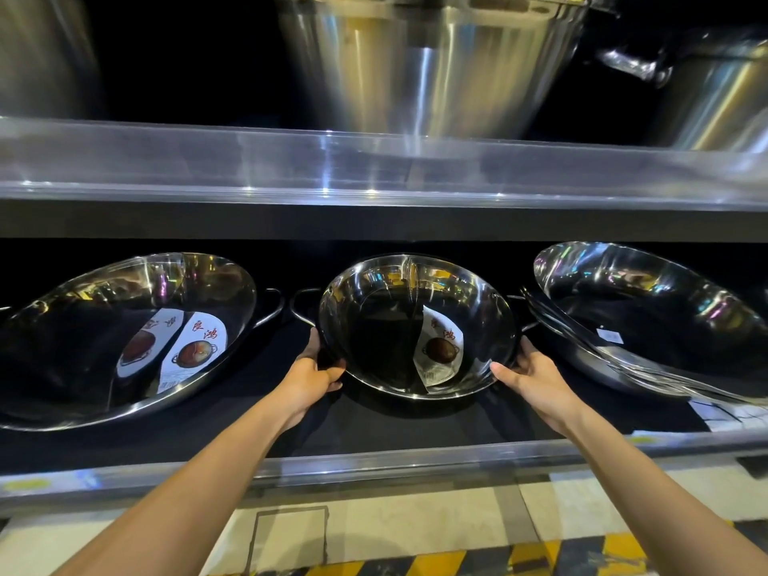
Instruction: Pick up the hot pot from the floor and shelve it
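Note:
The hot pot (386, 326) is a shiny steel pan with a curved divider, a paper label inside and dark loop handles. It leans tilted toward me on the black lower shelf (374, 430), in the middle. My left hand (313, 374) grips its lower left rim, thumb over the edge. On the lower right rim my right hand (530, 376) holds it the same way. Both forearms reach in over the shelf's clear front lip.
A larger labelled divided pot (124, 338) leans at the left and a stack of steel woks (648, 318) at the right, both close to the hot pot. Big steel stock pots (424, 64) stand on the upper shelf. Yellow-black floor tape (457, 563) runs below.

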A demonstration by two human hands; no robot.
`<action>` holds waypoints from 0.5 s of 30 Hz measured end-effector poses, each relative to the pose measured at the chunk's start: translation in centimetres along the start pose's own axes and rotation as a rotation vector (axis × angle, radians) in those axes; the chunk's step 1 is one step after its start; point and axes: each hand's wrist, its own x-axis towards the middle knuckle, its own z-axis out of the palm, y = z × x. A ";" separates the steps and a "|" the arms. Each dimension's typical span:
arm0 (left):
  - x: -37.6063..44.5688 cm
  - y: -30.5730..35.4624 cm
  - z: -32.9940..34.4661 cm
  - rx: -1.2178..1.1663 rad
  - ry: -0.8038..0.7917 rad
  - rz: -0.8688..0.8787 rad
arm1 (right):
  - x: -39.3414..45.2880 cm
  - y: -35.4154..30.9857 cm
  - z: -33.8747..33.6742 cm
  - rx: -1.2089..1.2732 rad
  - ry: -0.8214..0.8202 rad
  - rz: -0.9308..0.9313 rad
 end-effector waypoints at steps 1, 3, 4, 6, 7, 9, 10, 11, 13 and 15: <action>-0.1 0.0 0.0 -0.002 -0.003 0.001 | 0.0 0.0 0.0 0.002 -0.001 0.002; 0.0 0.2 0.0 -0.015 0.000 -0.002 | 0.1 0.0 0.0 -0.006 -0.007 0.011; 0.0 0.2 0.0 -0.024 0.003 -0.006 | 0.1 0.0 -0.1 -0.005 -0.010 0.012; 0.1 0.3 0.1 -0.041 0.004 -0.014 | 0.3 0.1 -0.1 0.011 -0.013 0.020; 0.0 0.2 0.1 -0.044 0.001 -0.016 | 0.4 0.1 0.0 0.021 -0.010 0.029; -0.1 0.2 0.1 -0.051 -0.016 -0.017 | 0.7 0.2 0.0 0.068 -0.012 0.048; -0.1 0.1 0.1 -0.051 -0.024 -0.015 | 0.8 0.3 0.0 0.083 -0.012 0.059; -0.2 0.2 0.1 -0.051 -0.032 -0.015 | 0.9 0.3 0.0 0.088 -0.015 0.073; -0.4 0.4 -0.1 -0.034 -0.041 -0.018 | 0.9 0.3 -0.1 0.089 -0.006 0.098; -1.0 0.5 -0.4 0.136 0.003 0.002 | 0.3 0.2 0.2 -0.045 0.091 0.091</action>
